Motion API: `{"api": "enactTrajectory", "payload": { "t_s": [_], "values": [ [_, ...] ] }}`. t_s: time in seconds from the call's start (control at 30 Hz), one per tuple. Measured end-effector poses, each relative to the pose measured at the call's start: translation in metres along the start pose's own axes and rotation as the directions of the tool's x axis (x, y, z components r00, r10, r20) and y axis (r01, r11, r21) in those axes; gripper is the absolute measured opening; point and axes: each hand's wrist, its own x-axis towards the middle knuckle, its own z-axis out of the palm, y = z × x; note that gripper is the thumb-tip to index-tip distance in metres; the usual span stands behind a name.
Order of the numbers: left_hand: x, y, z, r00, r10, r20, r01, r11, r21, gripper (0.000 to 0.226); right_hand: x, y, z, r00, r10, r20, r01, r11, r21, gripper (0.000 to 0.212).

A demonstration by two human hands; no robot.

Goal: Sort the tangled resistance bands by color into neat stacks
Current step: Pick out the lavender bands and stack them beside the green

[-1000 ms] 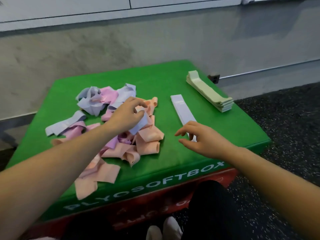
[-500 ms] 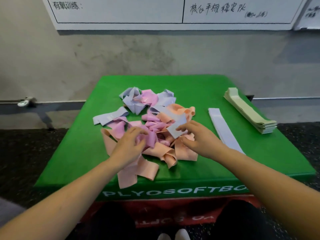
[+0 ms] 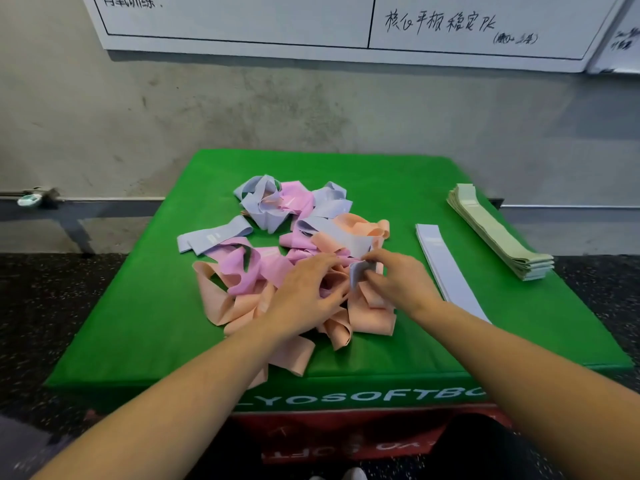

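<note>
Nearest, both hands worked on the tangled pile of bands [image 3: 277, 268] lying mid-top on the green soft box [image 3: 145, 306]. The left hand [image 3: 304, 292] rested on the pink and peach loops, fingers [image 3: 337, 297] curled down into them. The right hand [image 3: 398, 280] pinched a lavender band [image 3: 356, 271] between thumb and fingertips. Right of the pile lay a flat lavender stack [image 3: 446, 268]; farther right, a pale green stack [image 3: 495, 230]. Beyond stood a concrete wall [image 3: 242, 109] with a whiteboard [image 3: 242, 19].

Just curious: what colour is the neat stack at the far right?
Pale green stack, clearest in the head view.
</note>
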Motion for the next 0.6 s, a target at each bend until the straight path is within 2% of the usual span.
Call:
{"api": "enactTrajectory", "payload": {
  "t_s": [0.1,0.3,0.37,0.43,0.6],
  "values": [
    [0.005,-0.002,0.007,1.000,0.003,-0.008,-0.003,1.000,-0.021,0.054,-0.011,0.007,0.003,0.999,-0.041,-0.023,0.044,0.987,0.156,0.021],
    [0.015,0.000,0.011,0.999,0.026,0.030,-0.027,0.999,0.042,0.063,-0.019,0.012,0.002,0.996,0.051,-0.069,-0.016,0.905,0.426,0.006],
    [0.018,0.000,0.012,0.997,0.011,0.073,-0.019,0.994,0.111,0.063,-0.020,0.010,0.000,0.994,0.076,-0.084,-0.021,0.853,0.522,0.018],
    [0.023,-0.004,0.013,0.993,0.001,0.118,-0.021,0.985,0.171,0.061,-0.021,0.008,-0.003,0.984,0.141,-0.110,-0.040,0.773,0.633,0.020],
    [0.041,-0.004,0.013,0.985,-0.011,0.174,-0.029,0.974,0.224,0.069,-0.015,0.004,-0.010,0.930,0.326,-0.171,-0.082,0.636,0.767,0.006]
  ]
}}
